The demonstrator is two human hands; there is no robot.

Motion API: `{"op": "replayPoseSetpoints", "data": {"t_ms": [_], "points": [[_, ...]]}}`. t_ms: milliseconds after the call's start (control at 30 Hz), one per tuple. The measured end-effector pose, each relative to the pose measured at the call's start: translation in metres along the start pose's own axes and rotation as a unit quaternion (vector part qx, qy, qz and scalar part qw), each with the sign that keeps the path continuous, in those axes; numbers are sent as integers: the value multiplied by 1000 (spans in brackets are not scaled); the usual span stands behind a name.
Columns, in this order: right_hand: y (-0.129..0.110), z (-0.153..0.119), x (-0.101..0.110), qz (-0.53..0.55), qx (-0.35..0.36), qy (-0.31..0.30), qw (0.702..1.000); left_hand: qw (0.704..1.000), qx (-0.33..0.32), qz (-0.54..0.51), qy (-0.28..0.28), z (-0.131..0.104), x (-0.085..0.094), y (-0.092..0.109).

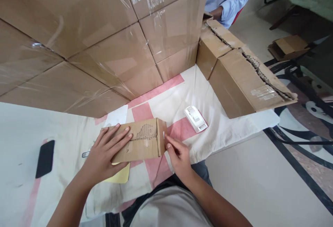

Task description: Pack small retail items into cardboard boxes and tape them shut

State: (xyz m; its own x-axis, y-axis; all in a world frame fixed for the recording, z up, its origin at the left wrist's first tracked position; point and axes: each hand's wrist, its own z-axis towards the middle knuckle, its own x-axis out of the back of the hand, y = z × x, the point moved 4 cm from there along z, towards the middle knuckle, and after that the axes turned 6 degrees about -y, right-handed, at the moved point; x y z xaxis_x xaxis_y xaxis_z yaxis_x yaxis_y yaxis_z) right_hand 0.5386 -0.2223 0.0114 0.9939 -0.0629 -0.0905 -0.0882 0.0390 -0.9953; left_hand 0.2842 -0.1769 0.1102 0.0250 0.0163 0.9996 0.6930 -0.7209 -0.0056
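Note:
A small cardboard box (139, 149) lies on the cloth-covered table in front of me, with a torn, ridged patch on its top. My left hand (110, 152) rests across the box's left part, fingers stretched out and spread. At the right end of the box, my right hand (179, 154) has its thumb and index finger pinched together against the end face. A tiny white spot shows on that face beside the fingertips. Whatever the pinch holds, if anything, is too small to make out. A white tape dispenser (195, 118) sits to the right of the box.
Taped cardboard boxes (109, 57) form a high wall behind the workspace. More boxes (241, 77) stand at the table's right edge. A black phone-like slab (45, 159) lies left, a yellow sheet (121, 175) under my left hand. Another person's sleeve (234, 1) shows at the back.

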Motion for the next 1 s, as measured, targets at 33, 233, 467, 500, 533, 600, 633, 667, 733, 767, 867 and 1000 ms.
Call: {"op": "replayPoseSetpoints", "data": {"t_ms": [33, 233, 467, 500, 533, 600, 633, 667, 733, 767, 867, 1000], "points": [[0, 0, 0, -4, 1, -6, 1000, 1000, 1, 2, 1, 0, 0, 0], [0, -3, 0, -30, 6, -26, 999, 1000, 5, 1, 3, -1, -2, -1], [-1, -1, 8, -69, 36, -101, 992, 1000, -3, 2, 10, -4, -3, -3], [-2, 0, 11, -80, 47, -120, 988, 1000, -6, 3, 11, -5, -3, -4], [-4, 3, 13, -94, 60, -147, 983, 1000, -11, 4, 12, -5, -3, -4], [-9, 11, 12, -136, 83, -224, 961, 1000, -25, 7, 9, -4, -2, -6], [-12, 17, 10, -162, 89, -266, 946, 999, -32, 8, 7, -4, -2, -6], [-16, 24, 7, -187, 89, -301, 931, 999, -37, 10, 5, -3, -1, -6], [-22, 38, 4, -220, 70, -333, 914, 999, -47, 15, 6, -2, 1, -3], [-24, 43, 4, -226, 56, -334, 913, 999, -49, 20, 10, -1, 3, 1], [-29, 43, 18, -227, 42, -291, 928, 998, 14, 19, 56, 2, 9, 16], [-31, -3, 76, -213, 87, -157, 960, 978, 63, 53, 193, 4, 16, 40]]}}
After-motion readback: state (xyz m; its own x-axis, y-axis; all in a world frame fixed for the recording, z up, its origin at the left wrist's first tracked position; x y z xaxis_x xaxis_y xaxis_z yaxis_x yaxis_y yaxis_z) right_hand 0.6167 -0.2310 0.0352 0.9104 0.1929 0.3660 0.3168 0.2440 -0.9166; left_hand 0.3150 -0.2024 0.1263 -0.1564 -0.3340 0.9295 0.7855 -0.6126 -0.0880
